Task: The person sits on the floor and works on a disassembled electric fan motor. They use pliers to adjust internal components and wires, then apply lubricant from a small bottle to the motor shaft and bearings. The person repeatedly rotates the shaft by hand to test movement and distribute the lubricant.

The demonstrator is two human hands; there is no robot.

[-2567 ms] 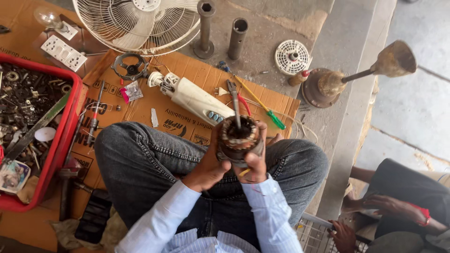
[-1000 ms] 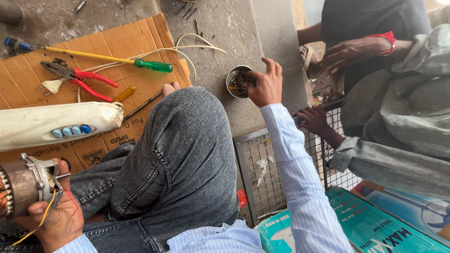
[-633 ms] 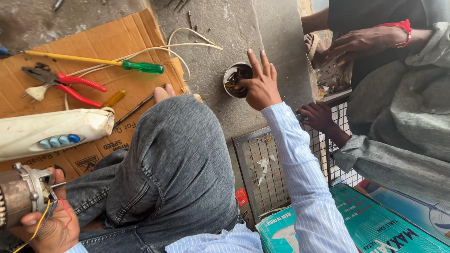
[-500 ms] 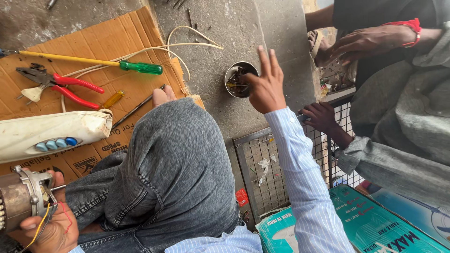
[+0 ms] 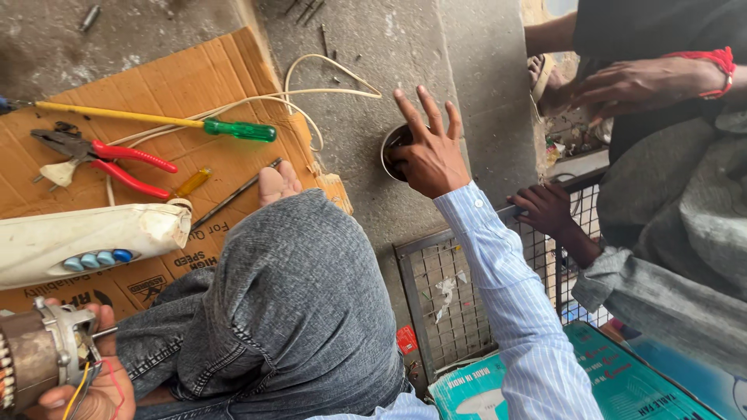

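My left hand [image 5: 87,389] grips a fan motor [image 5: 35,364] with a metal end cap and thin yellow and red wires, at the bottom left beside my knee. My right hand [image 5: 429,155] reaches out over the concrete to a small round tin [image 5: 391,146]. Thumb and forefinger dip into the tin and are hidden there, while the other fingers are spread upward. What the fingertips hold, if anything, cannot be seen.
A cardboard sheet [image 5: 156,85] carries a green-handled screwdriver [image 5: 233,129], red pliers [image 5: 124,159], a white fan housing with blue buttons [image 5: 85,237] and a white cable [image 5: 319,82]. A wire grille [image 5: 459,295] and teal box [image 5: 615,381] lie right. Other people's hands [image 5: 650,78] [image 5: 548,210] are close.
2.6 s ago both hands held the motor over my lap. Since then my right hand has let go and reached right to the tin; the left keeps the motor.
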